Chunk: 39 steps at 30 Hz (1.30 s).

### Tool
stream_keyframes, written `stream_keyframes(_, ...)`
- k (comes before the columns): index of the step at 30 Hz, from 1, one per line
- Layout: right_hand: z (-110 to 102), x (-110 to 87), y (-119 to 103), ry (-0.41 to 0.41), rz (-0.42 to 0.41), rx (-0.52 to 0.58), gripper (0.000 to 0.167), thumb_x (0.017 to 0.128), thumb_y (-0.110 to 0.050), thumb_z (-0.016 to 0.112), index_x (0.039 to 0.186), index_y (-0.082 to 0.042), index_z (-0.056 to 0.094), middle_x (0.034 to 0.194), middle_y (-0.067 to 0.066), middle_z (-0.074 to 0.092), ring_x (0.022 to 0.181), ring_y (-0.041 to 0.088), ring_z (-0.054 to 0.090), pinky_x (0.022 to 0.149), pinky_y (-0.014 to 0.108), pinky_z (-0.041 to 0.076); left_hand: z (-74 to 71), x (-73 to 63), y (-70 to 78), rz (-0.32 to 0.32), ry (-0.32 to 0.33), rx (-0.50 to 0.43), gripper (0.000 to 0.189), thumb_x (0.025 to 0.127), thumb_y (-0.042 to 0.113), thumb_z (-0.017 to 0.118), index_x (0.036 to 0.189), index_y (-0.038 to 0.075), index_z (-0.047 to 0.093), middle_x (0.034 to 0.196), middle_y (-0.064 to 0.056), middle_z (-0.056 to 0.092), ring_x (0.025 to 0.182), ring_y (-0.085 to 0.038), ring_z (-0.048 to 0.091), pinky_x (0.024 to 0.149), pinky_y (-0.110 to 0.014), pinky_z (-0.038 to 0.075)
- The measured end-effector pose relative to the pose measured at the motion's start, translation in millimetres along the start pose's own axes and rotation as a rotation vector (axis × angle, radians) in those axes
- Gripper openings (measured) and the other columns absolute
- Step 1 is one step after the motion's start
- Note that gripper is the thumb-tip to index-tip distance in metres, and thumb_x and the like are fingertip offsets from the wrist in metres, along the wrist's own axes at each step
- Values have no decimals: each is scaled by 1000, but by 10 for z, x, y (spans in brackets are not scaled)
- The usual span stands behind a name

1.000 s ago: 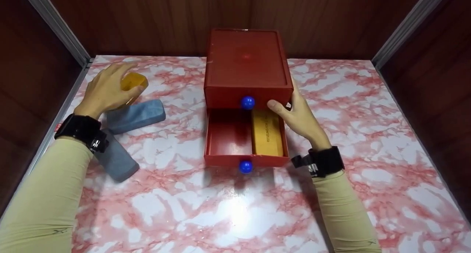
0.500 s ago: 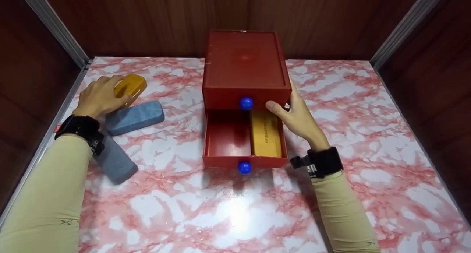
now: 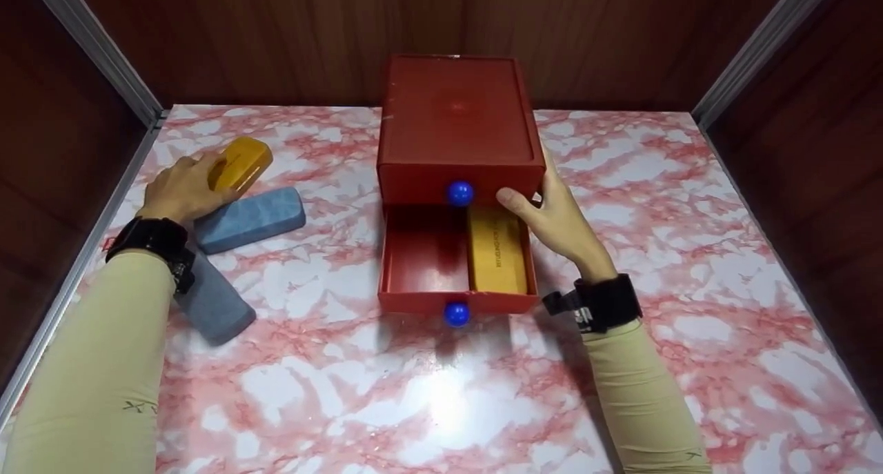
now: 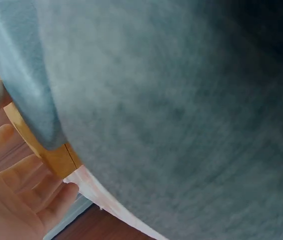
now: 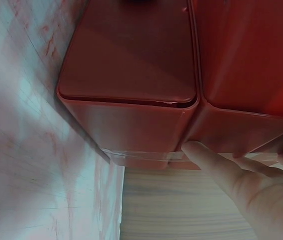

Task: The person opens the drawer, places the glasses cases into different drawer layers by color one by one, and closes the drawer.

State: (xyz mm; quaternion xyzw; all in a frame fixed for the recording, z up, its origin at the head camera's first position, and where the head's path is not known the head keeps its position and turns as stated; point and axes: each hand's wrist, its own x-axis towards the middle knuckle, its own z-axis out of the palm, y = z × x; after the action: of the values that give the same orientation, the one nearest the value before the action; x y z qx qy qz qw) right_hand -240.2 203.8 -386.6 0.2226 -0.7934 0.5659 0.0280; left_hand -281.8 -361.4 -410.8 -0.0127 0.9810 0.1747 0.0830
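Note:
My left hand (image 3: 181,188) is at the near-left end of a yellow glasses case (image 3: 243,161), its thumb on the near side and its fingers round the far side. In the left wrist view the fingers (image 4: 56,205) curve round the yellow case (image 4: 59,160), partly hidden by a blue case (image 4: 29,85). My right hand (image 3: 562,215) grips the front right corner of a red two-drawer box (image 3: 459,112), thumb on the upper drawer's front and fingers along the side. The lower drawer (image 3: 422,301) is pulled out with another yellow case (image 3: 498,253) lying in its right half.
Two blue-grey cases, one (image 3: 255,219) beside the left hand and one (image 3: 219,305) nearer, lie on the pink marbled table (image 3: 310,391). Blue knobs, upper (image 3: 460,193) and lower (image 3: 457,314), stick out from the drawers. Dark wooden walls (image 3: 276,39) enclose the back and sides.
My left hand has come down and closed in on the yellow case, which lies in the same place. The right hand stays on the drawer box.

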Motion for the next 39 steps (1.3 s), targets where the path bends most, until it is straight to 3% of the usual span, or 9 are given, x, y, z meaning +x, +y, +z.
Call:
stream_keyframes(8, -2, 18, -23, -3, -13, 17, 81, 102, -31, 73, 168, -29, 26, 155, 2, 51, 137, 21, 56, 112, 48, 49, -51, 14, 20, 4, -64, -71, 79, 102, 39, 63, 166, 9, 27, 135, -35, 40, 112, -51, 43, 96, -69, 38)
stream_keyframes(12, 3, 16, -30, -3, -10, 31, 79, 102, -30, 73, 167, -29, 27, 153, 1, 52, 135, 21, 57, 110, 48, 51, -64, 27, 25, 16, -64, -75, 79, 101, 35, 65, 165, 8, 28, 136, -38, 39, 113, -52, 42, 97, -69, 38)
stream_keyframes(19, 24, 12, -32, -6, -12, 20, 79, 103, -29, 72, 168, -27, 27, 155, 2, 52, 136, 21, 56, 112, 48, 49, -63, 15, 11, 39, -33, -42, 77, 100, 30, 67, 164, 5, 31, 138, -40, 40, 116, -54, 41, 99, -72, 37)
stream_keyframes(29, 2, -3, -31, 1, 23, 13, 76, 102, -35, 74, 164, -30, 31, 151, 3, 53, 132, 23, 58, 108, 46, 53, -176, -8, 124, 51, 0, 42, 78, 101, 38, 66, 165, 8, 33, 139, -39, 46, 119, -56, 44, 99, -75, 35)
stream_keyframes(39, 9, -3, -10, 3, 27, 13, 74, 102, -32, 74, 163, -25, 33, 148, 5, 54, 129, 23, 59, 104, 42, 54, -202, -82, 148, 118, 128, 107, 68, 101, 37, 65, 161, 11, 45, 125, -36, 54, 105, -53, 50, 87, -68, 42)
